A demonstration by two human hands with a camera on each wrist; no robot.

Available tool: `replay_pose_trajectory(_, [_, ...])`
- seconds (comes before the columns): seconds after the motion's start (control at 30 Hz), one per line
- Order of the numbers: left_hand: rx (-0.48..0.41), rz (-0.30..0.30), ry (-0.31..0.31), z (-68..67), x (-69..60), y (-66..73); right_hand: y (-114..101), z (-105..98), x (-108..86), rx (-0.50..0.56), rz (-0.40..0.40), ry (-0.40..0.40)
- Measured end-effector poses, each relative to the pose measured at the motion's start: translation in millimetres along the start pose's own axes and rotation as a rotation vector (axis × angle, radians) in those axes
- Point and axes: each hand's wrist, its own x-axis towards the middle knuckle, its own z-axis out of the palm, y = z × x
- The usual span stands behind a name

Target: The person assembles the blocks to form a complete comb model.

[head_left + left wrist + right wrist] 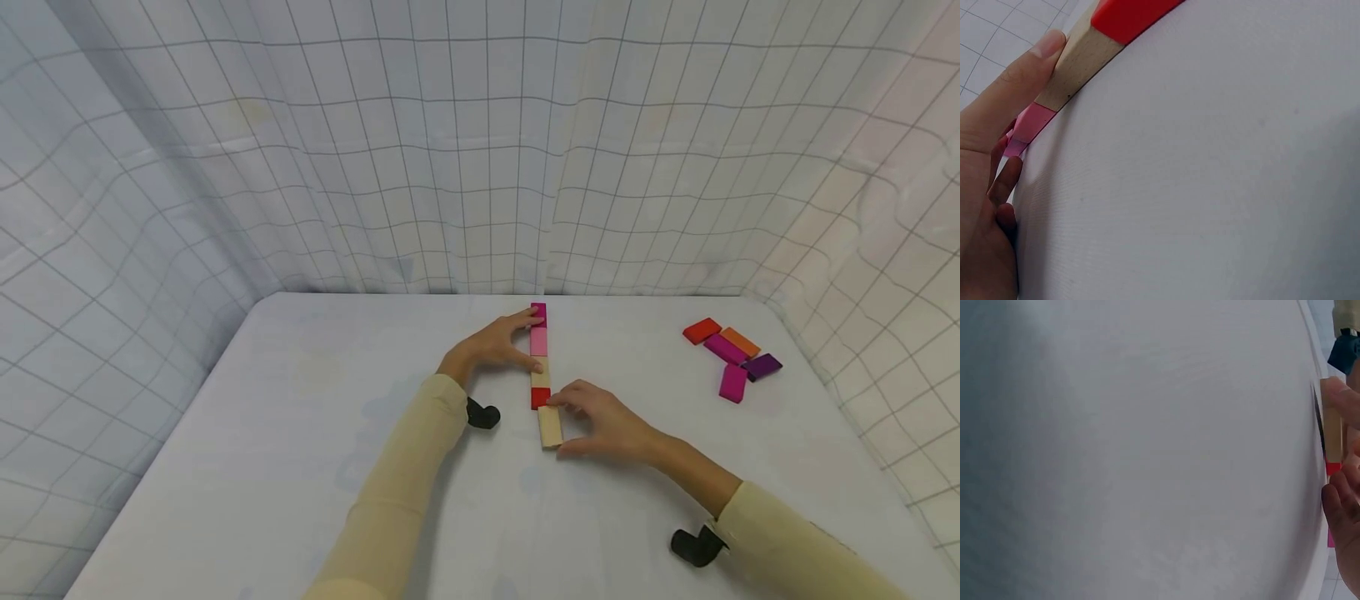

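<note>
A straight row of flat blocks lies on the white table: a magenta block (539, 315) at the far end, then a pink block (538, 341), a plain wood block (539, 377) and a red block (540, 398). My left hand (491, 342) rests against the row. Its fingertips touch the magenta block, and in the left wrist view its thumb (1029, 72) lies on the plain wood block (1079, 65). Just nearer than the red one, my right hand (611, 423) pinches another plain wood block (551, 427) between thumb and fingers. That block sits slightly right of the row and tilted.
To the right lies a loose group of blocks: a red one (702, 331), an orange one (741, 342), a purple one (762, 367) and two magenta ones (732, 383). A white gridded curtain (487, 167) hangs behind the table and along both sides.
</note>
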Motion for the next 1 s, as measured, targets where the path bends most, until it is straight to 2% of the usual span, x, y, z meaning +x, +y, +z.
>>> replay_pose_trajectory(0.17, [0.006,-0.011,-0.005,-0.5,-0.5,1.2,-1.4,-0.1,-1.8,-0.038,0.014,-0.021])
replay_pose_trajectory(0.33, [0.007,-0.007,-0.001,-1.3,-0.5,1.4,-1.5,0.7,-2.4,-0.040,-0.032,-0.059])
replay_pose_trajectory(0.5, [-0.004,0.015,-0.003,-1.5,0.1,-0.6,-5.1,5.0,1.3,-0.038,-0.068,-0.060])
replay_pose_trajectory(0.77, [-0.025,0.029,-0.002,-1.5,-0.9,-0.3,-9.3,6.8,5.6,-0.098,-0.043,-0.072])
replay_pose_trajectory(1.0, [-0.019,0.027,-0.002,-1.4,-0.9,0.6,-11.9,4.3,6.6,-0.137,-0.054,-0.078])
